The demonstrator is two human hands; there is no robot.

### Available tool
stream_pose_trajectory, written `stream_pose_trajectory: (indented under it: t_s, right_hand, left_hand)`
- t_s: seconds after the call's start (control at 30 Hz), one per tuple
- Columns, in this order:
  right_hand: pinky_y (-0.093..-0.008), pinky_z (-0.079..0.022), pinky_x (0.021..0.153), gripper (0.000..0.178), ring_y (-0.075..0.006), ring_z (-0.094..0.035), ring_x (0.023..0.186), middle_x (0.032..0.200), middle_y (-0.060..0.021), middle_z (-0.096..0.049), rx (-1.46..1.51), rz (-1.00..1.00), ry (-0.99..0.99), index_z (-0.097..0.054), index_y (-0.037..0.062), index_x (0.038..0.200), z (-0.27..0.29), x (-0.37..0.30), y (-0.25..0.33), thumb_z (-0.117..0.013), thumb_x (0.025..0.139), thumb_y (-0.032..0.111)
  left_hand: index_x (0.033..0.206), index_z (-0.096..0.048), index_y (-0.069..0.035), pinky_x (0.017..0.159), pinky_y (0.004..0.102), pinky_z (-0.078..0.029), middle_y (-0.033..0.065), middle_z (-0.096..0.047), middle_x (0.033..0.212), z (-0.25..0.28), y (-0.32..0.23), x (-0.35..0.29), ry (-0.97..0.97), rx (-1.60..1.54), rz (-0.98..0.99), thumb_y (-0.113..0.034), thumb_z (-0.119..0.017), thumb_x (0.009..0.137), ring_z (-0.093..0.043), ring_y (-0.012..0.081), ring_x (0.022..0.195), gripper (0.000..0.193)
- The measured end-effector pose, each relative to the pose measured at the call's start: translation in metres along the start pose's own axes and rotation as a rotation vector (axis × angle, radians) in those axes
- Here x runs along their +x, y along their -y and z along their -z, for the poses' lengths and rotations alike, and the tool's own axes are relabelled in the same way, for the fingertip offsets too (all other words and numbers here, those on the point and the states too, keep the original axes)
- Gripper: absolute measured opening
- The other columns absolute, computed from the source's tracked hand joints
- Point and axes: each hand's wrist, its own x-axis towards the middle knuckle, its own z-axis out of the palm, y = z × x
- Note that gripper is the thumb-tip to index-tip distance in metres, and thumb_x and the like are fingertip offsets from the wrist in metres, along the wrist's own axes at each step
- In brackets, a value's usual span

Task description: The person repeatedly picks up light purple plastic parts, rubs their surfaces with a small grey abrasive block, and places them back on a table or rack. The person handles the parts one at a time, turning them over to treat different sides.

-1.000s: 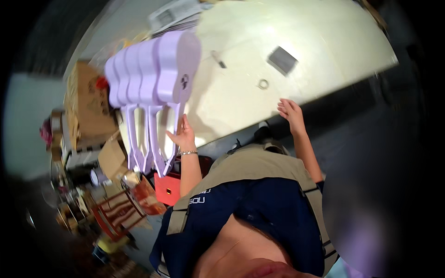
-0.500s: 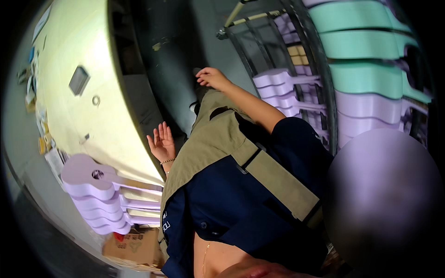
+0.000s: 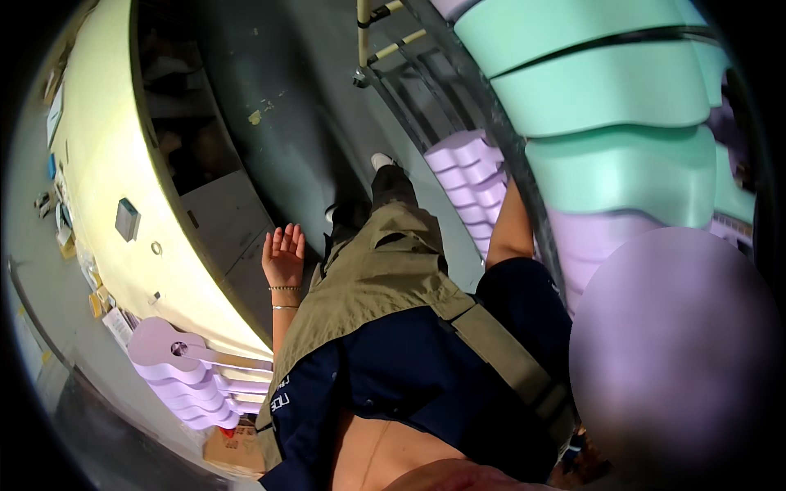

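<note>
My left hand [image 3: 284, 255] hangs beside the cream worktable [image 3: 106, 147], palm showing and fingers stretched out, with nothing in it. Bracelets circle its wrist. My right forearm [image 3: 509, 229] reaches out past the dark post of a rack [image 3: 491, 123], and the hand at its end is hidden. Nearest to that arm is a stack of lilac guitar-shaped bodies [image 3: 471, 176] low on the rack. Above, mint-green guitar bodies [image 3: 606, 90] are piled over lilac ones [image 3: 598, 245].
On the worktable lie a grey block [image 3: 127, 219] and a small ring [image 3: 156, 248]. Lilac guitars [image 3: 168, 360] are stacked at its near end, above a cardboard box [image 3: 233, 450]. A large blurred lilac shape [image 3: 675, 352] fills the lower right. Shelving [image 3: 176, 106] sits under the table.
My right arm has swung to the right, its hand passing behind the rack post. The rack now looks closer. My left hand stays low beside the table, still open.
</note>
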Motion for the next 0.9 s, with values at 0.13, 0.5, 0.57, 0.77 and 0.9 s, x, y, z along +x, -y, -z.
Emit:
stream_pose_trajectory:
  t_s: [0.13, 0.5, 0.57, 0.77, 0.9]
  right_hand:
    - [-0.0384, -0.043, 0.084, 0.058, -0.0316, -0.054, 0.096, 0.105, -0.0172, -0.056, 0.078, -0.144, 0.440, -0.051, 0.0001, 0.107, -0.021, 0.003, -0.023, -0.073, 0.059, 0.025]
    - [-0.0387, -0.042, 0.086, 0.070, -0.0338, -0.053, 0.098, 0.109, -0.0185, -0.054, 0.808, -0.188, 0.425, -0.051, -0.0007, 0.108, 0.026, -0.029, 0.019, -0.078, 0.051, 0.030]
    - [-0.0387, -0.042, 0.086, 0.072, -0.0341, -0.053, 0.099, 0.109, -0.0187, -0.054, 1.094, -0.134, 0.388, -0.051, -0.0008, 0.108, 0.070, -0.028, 0.076, -0.079, 0.050, 0.031]
    - [-0.0416, -0.049, 0.069, 0.058, -0.0330, -0.061, 0.080, 0.082, -0.0171, -0.062, 0.780, 0.325, 0.458, -0.051, 0.0060, 0.095, 0.277, -0.026, 0.208, -0.072, 0.054, 0.041]
    - [-0.0381, -0.050, 0.057, 0.065, -0.0319, -0.062, 0.065, 0.067, -0.0167, -0.060, 0.900, 0.747, 0.289, -0.050, 0.0017, 0.085, 0.420, -0.045, 0.259, -0.071, 0.054, 0.055]
  left_hand:
    - [0.090, -0.060, -0.005, 0.089, 0.0387, -0.043, 0.0123, -0.062, 0.098, -0.032, 0.007, 0.003, 0.025, 0.069, 0.016, -0.027, -0.048, 0.087, -0.054, 0.0272, 0.102, 0.026]
    - [0.071, -0.052, -0.007, 0.074, 0.0356, -0.046, 0.0044, -0.052, 0.067, -0.037, 0.013, 0.025, 0.121, 0.095, 0.013, -0.022, -0.052, 0.082, -0.057, 0.0232, 0.082, 0.019]
    - [0.082, -0.051, -0.008, 0.067, 0.0314, -0.048, 0.0073, -0.058, 0.077, -0.043, 0.019, 0.018, -0.017, 0.237, 0.007, -0.020, -0.052, 0.083, -0.059, 0.0235, 0.075, 0.013]
    - [0.122, -0.041, -0.005, 0.094, 0.0358, -0.037, 0.0203, -0.047, 0.119, -0.069, 0.032, 0.025, 0.432, 1.621, -0.696, -0.034, -0.067, 0.074, -0.047, 0.0324, 0.110, 0.062]
    - [0.117, -0.046, 0.001, 0.092, 0.0381, -0.036, 0.0219, -0.047, 0.118, -0.094, 0.026, 0.015, 0.821, 1.576, -1.006, -0.034, -0.067, 0.072, -0.047, 0.0329, 0.108, 0.060]
